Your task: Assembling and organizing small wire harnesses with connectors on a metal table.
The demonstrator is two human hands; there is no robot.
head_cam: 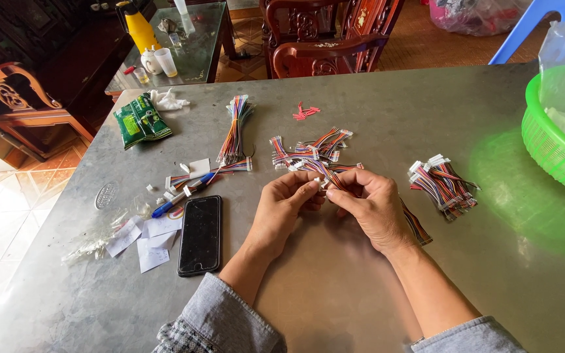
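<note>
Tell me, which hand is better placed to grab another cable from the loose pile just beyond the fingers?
Probably the left hand. Only its fingertips touch the white connector, and the loose pile lies just beyond them. The right hand is wrapped around the wire harness, which trails out beneath it, so it looks busier.

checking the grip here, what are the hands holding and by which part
Both hands hold one multicoloured wire harness: the left hand and the right hand pinch its white connector end between fingertips, while the wires trail out under the right hand.
</note>
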